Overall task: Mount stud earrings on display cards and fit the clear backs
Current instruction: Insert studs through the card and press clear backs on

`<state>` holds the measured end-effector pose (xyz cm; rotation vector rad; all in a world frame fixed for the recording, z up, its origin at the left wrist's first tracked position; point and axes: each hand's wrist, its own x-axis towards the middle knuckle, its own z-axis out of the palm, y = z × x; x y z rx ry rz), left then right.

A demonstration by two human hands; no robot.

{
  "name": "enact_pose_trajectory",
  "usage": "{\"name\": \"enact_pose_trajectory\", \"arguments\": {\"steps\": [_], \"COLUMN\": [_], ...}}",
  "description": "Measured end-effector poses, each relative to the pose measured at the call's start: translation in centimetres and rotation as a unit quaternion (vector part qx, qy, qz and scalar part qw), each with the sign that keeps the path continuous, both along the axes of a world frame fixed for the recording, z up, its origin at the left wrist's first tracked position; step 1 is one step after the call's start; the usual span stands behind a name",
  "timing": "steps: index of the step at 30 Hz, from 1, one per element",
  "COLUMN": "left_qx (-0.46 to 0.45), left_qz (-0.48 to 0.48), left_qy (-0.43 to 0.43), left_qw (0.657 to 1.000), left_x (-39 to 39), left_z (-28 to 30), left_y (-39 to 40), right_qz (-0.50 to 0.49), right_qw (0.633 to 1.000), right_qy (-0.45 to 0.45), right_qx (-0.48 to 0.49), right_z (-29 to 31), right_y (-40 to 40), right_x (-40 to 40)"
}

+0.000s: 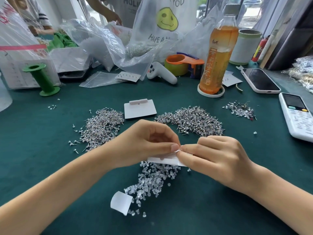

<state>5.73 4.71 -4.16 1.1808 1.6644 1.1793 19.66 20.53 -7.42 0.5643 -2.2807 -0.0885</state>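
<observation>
A white display card (166,160) held tilted above scattered clear backs (152,180), stud heaps (194,121) beyond.

- Two hands worked: left hand (149,143), right hand (218,160).
- Two display cards: held card (166,160), spare card (139,108).
- Three stud heaps.
- One drink bottle (218,55).

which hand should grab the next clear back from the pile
Right, probably. The left hand grips the display card, while the right hand only pinches at its edge, directly above the clear backs.
</observation>
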Motion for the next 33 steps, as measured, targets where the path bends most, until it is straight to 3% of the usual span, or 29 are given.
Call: {"name": "enact_pose_trajectory", "arguments": {"steps": [33], "left_qx": [-0.005], "left_qz": [-0.039], "left_qy": [0.041], "left_qw": [0.998], "left_x": [0.11], "left_z": [-0.51], "left_y": [-0.13], "right_qz": [0.012], "right_qw": [0.997], "right_qy": [0.055], "right_qx": [0.045], "right_z": [-0.93], "right_y": [-0.21], "right_x": [0.03]}}
